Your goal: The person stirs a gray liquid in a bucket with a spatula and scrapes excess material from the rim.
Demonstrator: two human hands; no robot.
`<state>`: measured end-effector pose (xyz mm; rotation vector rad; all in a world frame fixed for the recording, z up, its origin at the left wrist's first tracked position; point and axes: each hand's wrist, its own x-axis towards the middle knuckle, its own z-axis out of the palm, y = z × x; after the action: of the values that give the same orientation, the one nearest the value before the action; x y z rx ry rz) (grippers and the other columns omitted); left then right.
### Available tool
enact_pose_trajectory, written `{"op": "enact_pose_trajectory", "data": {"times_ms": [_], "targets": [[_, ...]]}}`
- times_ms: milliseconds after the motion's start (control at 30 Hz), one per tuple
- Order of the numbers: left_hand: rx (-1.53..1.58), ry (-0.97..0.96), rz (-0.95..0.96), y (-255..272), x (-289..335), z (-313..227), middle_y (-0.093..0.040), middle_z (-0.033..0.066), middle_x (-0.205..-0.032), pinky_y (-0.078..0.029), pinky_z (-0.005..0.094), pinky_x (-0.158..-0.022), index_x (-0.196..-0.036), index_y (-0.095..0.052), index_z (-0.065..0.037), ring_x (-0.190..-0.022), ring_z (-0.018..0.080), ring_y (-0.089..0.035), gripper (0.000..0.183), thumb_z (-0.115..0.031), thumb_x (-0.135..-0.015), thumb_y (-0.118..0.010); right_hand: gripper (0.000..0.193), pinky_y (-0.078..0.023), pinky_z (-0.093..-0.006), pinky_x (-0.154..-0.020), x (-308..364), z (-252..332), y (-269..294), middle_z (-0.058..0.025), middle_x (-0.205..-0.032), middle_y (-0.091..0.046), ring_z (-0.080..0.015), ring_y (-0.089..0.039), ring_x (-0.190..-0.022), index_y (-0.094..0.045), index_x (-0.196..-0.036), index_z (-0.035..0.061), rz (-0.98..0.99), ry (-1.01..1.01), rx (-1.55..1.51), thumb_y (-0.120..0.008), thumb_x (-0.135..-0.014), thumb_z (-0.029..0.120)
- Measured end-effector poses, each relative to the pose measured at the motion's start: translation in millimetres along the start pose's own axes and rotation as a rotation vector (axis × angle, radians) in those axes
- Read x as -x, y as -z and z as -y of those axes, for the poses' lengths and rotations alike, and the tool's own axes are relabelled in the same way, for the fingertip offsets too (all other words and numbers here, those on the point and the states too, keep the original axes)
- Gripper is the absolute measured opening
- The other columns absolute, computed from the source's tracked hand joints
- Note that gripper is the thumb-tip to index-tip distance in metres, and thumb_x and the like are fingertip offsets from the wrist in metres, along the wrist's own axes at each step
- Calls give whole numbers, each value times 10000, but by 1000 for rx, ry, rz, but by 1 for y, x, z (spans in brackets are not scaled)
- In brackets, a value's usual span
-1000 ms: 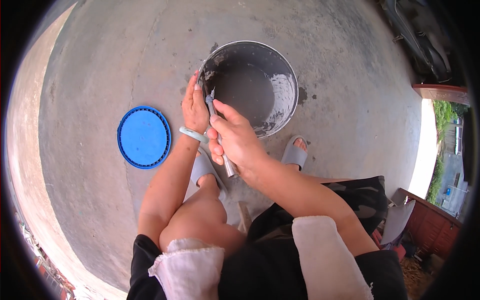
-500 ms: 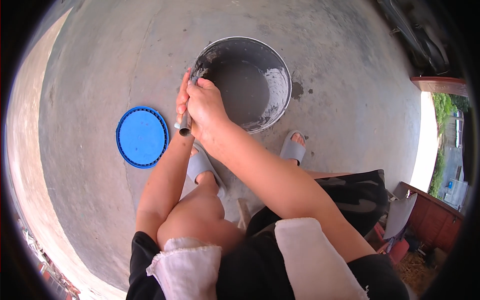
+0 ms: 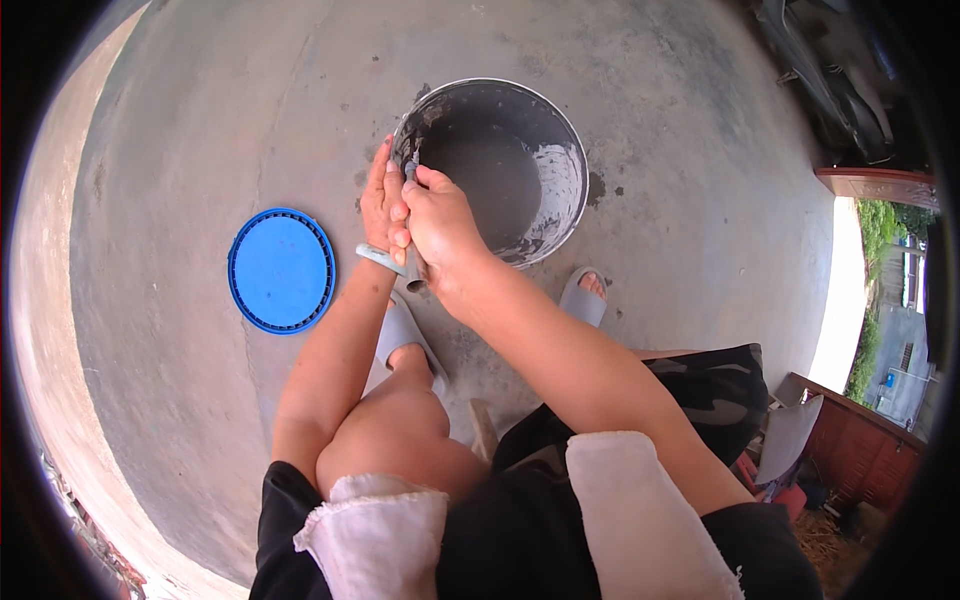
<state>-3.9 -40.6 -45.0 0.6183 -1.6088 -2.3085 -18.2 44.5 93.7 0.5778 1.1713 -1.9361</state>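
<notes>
A hollow grey metal tube (image 3: 414,272) slants from my wrists toward the left rim of a round bucket (image 3: 581,190). The bucket holds dark grey liquid (image 3: 485,165) and has pale smears on its inner right wall. My right hand (image 3: 445,222) is closed round the tube. Against the tube's left side lies my left hand (image 3: 378,205), its fingers stretched forward and its palm pressed in, so the tube sits between both hands. A pale bangle (image 3: 380,259) circles my left wrist. Where the tube's far end sits is partly hidden by the fingers and the dark bucket wall.
A round blue lid (image 3: 282,270) lies on the concrete floor (image 3: 190,160) left of the bucket. My feet in grey slippers (image 3: 405,335) flank the bucket's near side. Dark wet spots (image 3: 597,188) mark the floor beside it. Reddish-brown panels (image 3: 865,435) stand far right.
Both hands and the tube have shifted right and slightly nearer to me. My left hand has turned, its fingers straighter and the bangle now in full view. Lid and bucket have barely moved in view.
</notes>
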Motion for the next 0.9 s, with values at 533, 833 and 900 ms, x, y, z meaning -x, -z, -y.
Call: {"op": "enact_pose_trajectory", "data": {"times_ms": [533, 833, 900], "targets": [[-398, -144, -122, 0, 0, 0, -549, 161, -1308, -368, 307, -1021, -1326, -492, -19, -1226, 234, -504, 401, -223, -996, -393, 140, -371, -245, -418, -68, 3, 58, -40, -686, -467, -93, -425, -507, -452, -1088, 46, -88, -90, -113, -408, -977, 117], [-251, -165, -96, -6, -2, 0, -553, 161, -1297, -366, 299, -1027, -1323, -492, -3, -1218, 226, -505, 388, -184, -996, -385, 482, -361, -246, -382, 17, -6, 32, -38, -757, -484, -76, -408, -466, -272, -1435, 81, 36, -37, 106, -425, -987, 175], [-168, -120, -119, -9, 0, 2, -590, 148, -1241, -415, 290, -967, -1322, -498, -12, -1127, 196, -553, 384, -186, -997, -389, 508, -367, -259, -384, 11, -8, 30, -41, -756, -484, -84, -413, -470, -242, -1451, 64, 26, -25, 118, -419, -987, 171]]}}
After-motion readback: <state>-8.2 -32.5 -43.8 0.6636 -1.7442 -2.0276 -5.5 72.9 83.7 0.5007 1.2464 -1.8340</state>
